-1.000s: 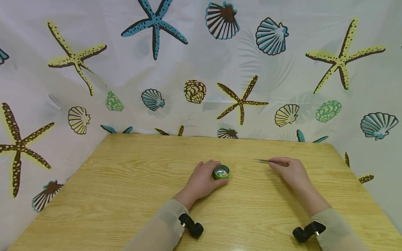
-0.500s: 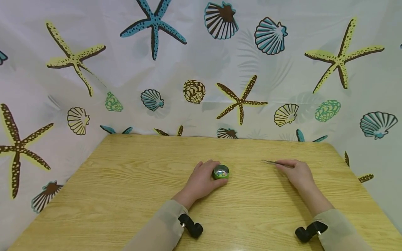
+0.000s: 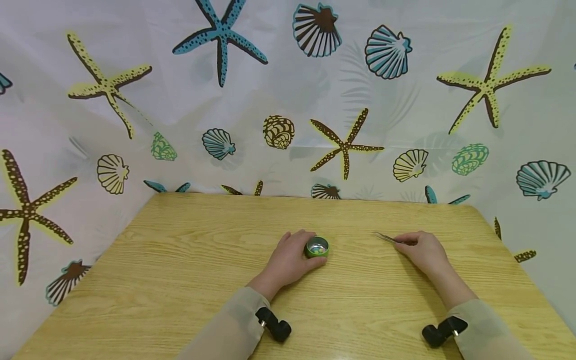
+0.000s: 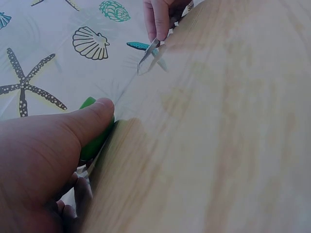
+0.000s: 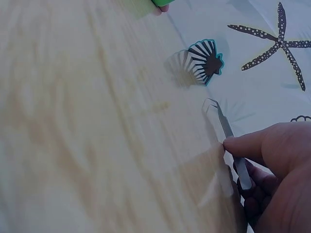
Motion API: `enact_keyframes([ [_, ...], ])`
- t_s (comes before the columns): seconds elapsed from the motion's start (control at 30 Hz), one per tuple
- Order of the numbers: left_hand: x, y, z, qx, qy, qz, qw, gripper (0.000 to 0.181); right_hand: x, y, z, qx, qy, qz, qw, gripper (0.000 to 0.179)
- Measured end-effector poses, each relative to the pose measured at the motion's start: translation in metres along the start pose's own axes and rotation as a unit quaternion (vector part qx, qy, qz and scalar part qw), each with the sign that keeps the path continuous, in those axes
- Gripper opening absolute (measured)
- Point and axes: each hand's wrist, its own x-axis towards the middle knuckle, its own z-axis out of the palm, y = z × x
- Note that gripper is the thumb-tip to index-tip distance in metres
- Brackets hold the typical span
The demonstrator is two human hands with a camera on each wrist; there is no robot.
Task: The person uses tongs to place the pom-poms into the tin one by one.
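A small green tin [image 3: 317, 256] stands upright on the wooden table, its silvery inside holding several tiny coloured pieces [image 3: 318, 250]. My left hand [image 3: 290, 257] grips the tin from its left side, thumb in front and fingers behind. In the left wrist view the thumb lies along the tin's green wall [image 4: 96, 144]. Off to the right, my right hand [image 3: 425, 254] pinches a pair of metal tweezers [image 3: 385, 237] between thumb and fingers. Their bent tips point left, toward the tin but well apart from it. The right wrist view shows nothing between the tweezers' [image 5: 226, 125] tips.
A wood-grain table [image 3: 189, 280] spreads around both hands. Behind it and at its sides hangs a white cloth [image 3: 288, 90] printed with starfish and shells. Each sleeve carries a black wrist mount, one on the left [image 3: 274, 325] and one on the right [image 3: 443, 332].
My right hand has shifted a little to the right, away from the tin, and the tweezers have turned in its fingers. My left hand and the tin have stayed put.
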Motion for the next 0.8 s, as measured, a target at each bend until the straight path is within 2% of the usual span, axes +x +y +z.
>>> enact_keyframes([
  [0.3, -0.002, 0.000, 0.003, 0.002, 0.000, 0.002, 1.0000, 0.071, -0.002, 0.003, -0.001, -0.015, -0.009, -0.012, 0.9998, 0.029],
  [0.47, -0.003, -0.002, 0.003, -0.006, 0.006, 0.012, 0.9999, 0.074, -0.008, 0.000, 0.000, -0.033, -0.013, -0.027, 0.9990, 0.036],
  [0.57, -0.005, -0.005, 0.000, -0.009, 0.010, 0.018, 0.9998, 0.080, -0.012, -0.006, 0.003, -0.055, -0.004, -0.052, 0.9971, 0.043],
  [0.67, -0.008, -0.007, -0.003, -0.011, 0.007, 0.010, 0.9999, 0.086, -0.018, -0.012, 0.007, -0.080, 0.011, -0.084, 0.9932, 0.049],
  [0.8, -0.012, -0.009, -0.009, 0.014, 0.006, 0.010, 0.9998, 0.088, -0.027, -0.023, 0.012, -0.112, 0.035, -0.124, 0.9853, 0.053],
])
